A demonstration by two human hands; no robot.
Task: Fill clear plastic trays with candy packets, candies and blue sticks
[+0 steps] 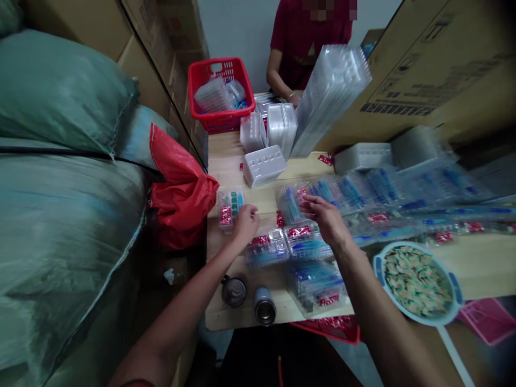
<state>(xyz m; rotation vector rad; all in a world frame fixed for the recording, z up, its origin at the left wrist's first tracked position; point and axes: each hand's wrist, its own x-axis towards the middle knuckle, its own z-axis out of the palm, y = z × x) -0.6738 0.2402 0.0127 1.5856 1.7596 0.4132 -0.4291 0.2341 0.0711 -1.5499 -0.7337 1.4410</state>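
Clear plastic shows in the tray (224,198) just beside your left hand (246,221), near the left edge of the table (223,151); your fingers curl, but whether they pinch anything cannot be told. Your right hand (324,214) reaches over the blue-filled packs (349,193), fingers extended, its hold unclear. Those packs lie close together, probably to save room; nested trays (334,97) stand beyond, seemingly within reach.

Centre: bare table (264,200) between left hand (246,219) and packs (292,205); stacks (282,129) bar the upper centre, a basin (378,271) the lower right.
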